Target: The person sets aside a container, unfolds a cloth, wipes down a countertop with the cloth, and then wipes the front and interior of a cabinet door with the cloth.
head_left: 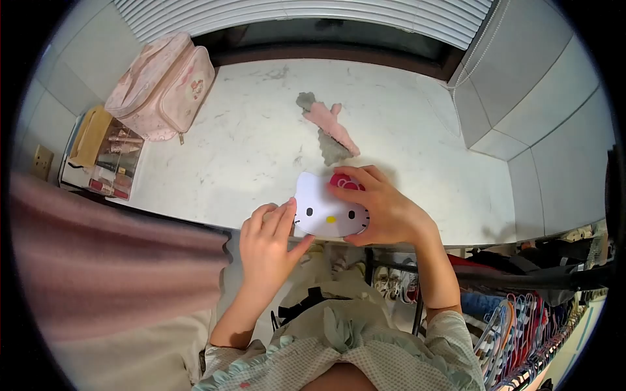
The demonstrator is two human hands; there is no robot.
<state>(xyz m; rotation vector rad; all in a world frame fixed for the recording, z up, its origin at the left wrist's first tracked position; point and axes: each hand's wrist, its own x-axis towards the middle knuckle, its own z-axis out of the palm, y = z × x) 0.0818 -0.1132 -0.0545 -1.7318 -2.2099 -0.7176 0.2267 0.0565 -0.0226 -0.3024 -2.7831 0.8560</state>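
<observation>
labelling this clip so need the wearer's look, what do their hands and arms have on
The left hand and right hand are bare, with no gloves and no watch or bracelet visible. Both sleeves are pale fabric with a fine, small pattern, leaving the wrists uncovered. Pale mint ruffles trim the same top.

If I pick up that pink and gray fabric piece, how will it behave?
The pink and gray fabric piece looks floppy, given its crumpled, uneven outline. It's probably light, being small and fuzzy. Lying flat on the counter, it's unlikely to roll.
</observation>
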